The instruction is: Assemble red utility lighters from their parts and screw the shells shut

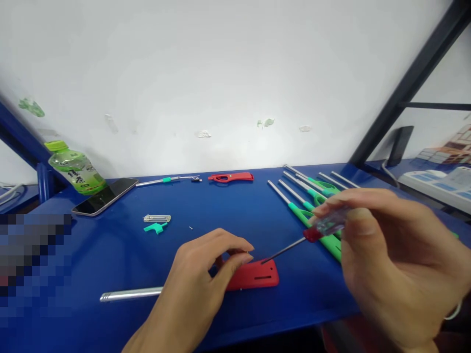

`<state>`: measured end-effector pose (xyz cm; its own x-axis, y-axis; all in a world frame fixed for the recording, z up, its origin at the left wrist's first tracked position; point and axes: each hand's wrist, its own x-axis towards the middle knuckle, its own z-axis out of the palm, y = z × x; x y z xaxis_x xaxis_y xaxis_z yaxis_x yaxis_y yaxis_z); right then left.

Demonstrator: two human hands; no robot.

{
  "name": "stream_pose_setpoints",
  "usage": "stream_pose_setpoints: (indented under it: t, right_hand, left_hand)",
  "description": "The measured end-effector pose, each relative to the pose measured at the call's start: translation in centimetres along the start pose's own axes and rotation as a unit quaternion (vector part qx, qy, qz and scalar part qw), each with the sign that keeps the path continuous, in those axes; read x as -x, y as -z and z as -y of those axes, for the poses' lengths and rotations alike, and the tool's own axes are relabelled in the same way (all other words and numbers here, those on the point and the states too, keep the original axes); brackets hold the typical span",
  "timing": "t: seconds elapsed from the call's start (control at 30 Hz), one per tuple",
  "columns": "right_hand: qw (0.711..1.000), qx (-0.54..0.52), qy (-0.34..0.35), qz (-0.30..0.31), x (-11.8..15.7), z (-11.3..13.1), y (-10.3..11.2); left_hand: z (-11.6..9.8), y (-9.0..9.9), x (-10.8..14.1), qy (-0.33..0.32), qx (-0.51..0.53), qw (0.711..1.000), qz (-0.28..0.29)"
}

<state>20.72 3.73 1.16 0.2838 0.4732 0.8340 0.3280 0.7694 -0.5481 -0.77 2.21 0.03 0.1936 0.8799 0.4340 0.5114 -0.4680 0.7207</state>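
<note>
My right hand (390, 250) grips a screwdriver (324, 228) by its clear handle with a red collar. The metal shaft slants down to the left, and its tip appears to meet the red body of a long-nosed lighter (259, 274) lying on the blue table. My left hand (202, 279) is over that lighter's middle, thumb and forefinger pinched; a tiny speck shows between the fingertips, too small to name. The lighter's silver tube (132, 293) sticks out to the left of my wrist. My left hand hides the part between tube and body.
Several green long-nosed lighters (303, 211) lie at the right. Toward the back are a red lighter shell (231, 177) and a metal tube (158, 181). A clear fuel tank (157, 218), teal trigger (156, 228), small screw (190, 227), phone (106, 197) and bottle (75, 169) are left.
</note>
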Motion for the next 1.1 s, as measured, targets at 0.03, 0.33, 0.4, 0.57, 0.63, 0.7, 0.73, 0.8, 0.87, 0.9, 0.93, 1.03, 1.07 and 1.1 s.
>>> stream_pose_setpoints:
  t: [0.03,0.33,0.4,0.57,0.63,0.7,0.73,0.8,0.87,0.9,0.93,1.03,1.07,1.1]
  right_hand:
    - [1.000,-0.001,0.000,-0.005,0.0,-0.1,0.0]
    - [0.997,-0.024,0.042,-0.061,-0.2,-0.7,-0.7]
    - [0.998,-0.025,0.037,-0.054,0.0,-0.6,-0.7]
    - [0.998,-0.028,0.041,-0.031,0.1,-0.7,-0.6]
    - [0.998,-0.041,0.040,-0.023,0.0,-0.7,-0.6]
    - [0.998,-0.047,0.045,-0.022,0.0,-0.7,-0.5]
    - [0.998,-0.044,0.042,-0.020,0.0,-0.7,-0.4]
    - [0.998,-0.039,0.034,-0.019,0.0,-0.7,-0.3]
    - [0.999,-0.047,0.023,-0.015,0.1,-0.7,-0.2]
    - [0.998,-0.056,0.021,-0.016,0.1,-0.7,-0.2]
    - [0.997,-0.067,0.024,-0.016,0.1,-0.7,-0.1]
    - [0.995,-0.097,0.022,0.000,0.2,-0.5,0.2]
    - [0.994,-0.104,0.006,0.021,0.2,-0.4,0.3]
    - [0.993,-0.108,-0.016,0.052,0.3,-0.2,0.5]
  left_hand:
    - [0.1,-0.2,0.0,0.001,0.004,1.000,0.002]
    - [0.1,-0.8,0.0,-0.007,0.009,1.000,0.017]
    - [0.1,-1.0,0.0,-0.012,0.014,1.000,0.019]
    - [0.0,-1.6,0.2,-0.028,0.030,0.999,0.017]
    - [0.0,-1.7,0.2,-0.030,0.034,0.999,0.017]
    - [-0.1,-1.8,0.3,-0.027,0.037,0.999,0.020]
    - [-0.1,-1.8,0.3,-0.022,0.038,0.999,0.024]
    - [-0.3,-1.9,0.3,-0.013,0.036,0.999,0.029]
    - [-0.3,-2.0,0.3,-0.007,0.033,0.999,0.030]
    - [-0.4,-2.0,0.2,-0.004,0.032,0.999,0.030]
    - [-0.4,-2.1,0.2,-0.003,0.031,0.999,0.029]
    - [-0.4,-2.2,0.3,-0.001,0.025,0.999,0.028]
    - [-0.4,-2.3,0.4,0.000,0.022,0.999,0.030]
    - [-0.3,-2.4,0.5,0.000,0.017,0.999,0.034]
